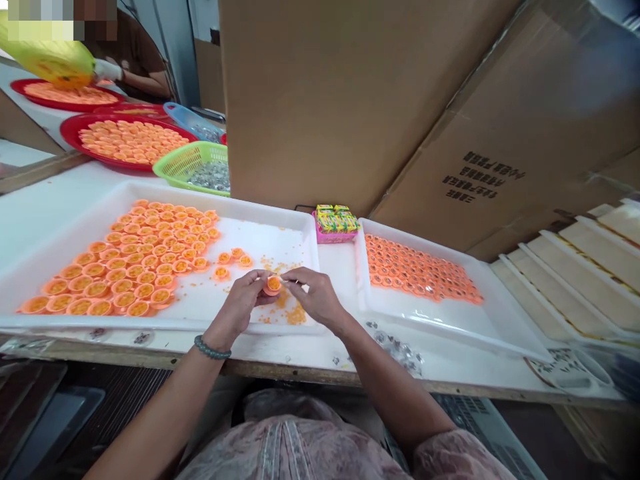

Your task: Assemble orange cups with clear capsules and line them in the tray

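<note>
My left hand [243, 300], with a beaded bracelet on its wrist, holds a small orange cup [273, 285] filled with yellow-orange bits. Close beside the cup's rim, the fingertips of my right hand [313, 295] are pinched together; what they grip is too small to make out. Both hands are over the right part of a white tray [250, 227]. Rows of similar filled orange cups [125, 273] cover the tray's left side, and a few stand apart near my left hand. Loose yellow-orange bits [295, 313] lie scattered beneath my hands.
Another white tray [425, 320] on the right holds rows of orange cups with dark centres. A pink basket [337, 237] of small packets stands between the trays. Cardboard [350, 100] rises behind. Red trays, a green basket [175, 163] and a co-worker's gloved hand [107, 69] are back left.
</note>
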`<state>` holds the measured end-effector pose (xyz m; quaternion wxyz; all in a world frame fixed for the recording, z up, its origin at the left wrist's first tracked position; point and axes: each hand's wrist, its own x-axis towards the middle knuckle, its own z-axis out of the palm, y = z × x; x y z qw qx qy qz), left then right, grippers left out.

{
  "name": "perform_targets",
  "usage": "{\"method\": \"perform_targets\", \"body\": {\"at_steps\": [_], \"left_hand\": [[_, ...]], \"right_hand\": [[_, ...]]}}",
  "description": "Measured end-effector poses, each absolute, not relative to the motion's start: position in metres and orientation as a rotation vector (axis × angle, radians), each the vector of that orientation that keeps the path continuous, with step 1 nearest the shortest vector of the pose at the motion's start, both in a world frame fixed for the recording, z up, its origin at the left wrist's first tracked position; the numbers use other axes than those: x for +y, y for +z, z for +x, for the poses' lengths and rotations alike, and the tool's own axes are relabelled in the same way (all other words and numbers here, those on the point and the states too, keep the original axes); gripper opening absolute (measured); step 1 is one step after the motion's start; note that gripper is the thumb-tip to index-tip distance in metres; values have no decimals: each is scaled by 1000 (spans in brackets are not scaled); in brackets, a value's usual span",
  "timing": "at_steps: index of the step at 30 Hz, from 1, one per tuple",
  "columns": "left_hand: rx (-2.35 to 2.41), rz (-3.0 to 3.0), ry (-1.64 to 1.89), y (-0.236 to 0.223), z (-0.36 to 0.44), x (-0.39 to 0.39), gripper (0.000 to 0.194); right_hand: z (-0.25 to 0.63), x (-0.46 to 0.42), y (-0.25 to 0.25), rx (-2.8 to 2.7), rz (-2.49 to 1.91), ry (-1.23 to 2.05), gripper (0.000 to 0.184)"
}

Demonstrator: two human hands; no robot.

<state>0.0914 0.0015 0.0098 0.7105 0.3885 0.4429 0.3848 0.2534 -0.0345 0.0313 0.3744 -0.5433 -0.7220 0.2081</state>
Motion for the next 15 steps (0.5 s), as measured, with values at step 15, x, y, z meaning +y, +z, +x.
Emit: {"method": "perform_targets", "body": {"at_steps": [15], "left_hand": [[970, 892, 788, 4, 92, 5, 28]], "right_hand": [[344, -164, 7, -1935, -2272, 404, 20]]}}
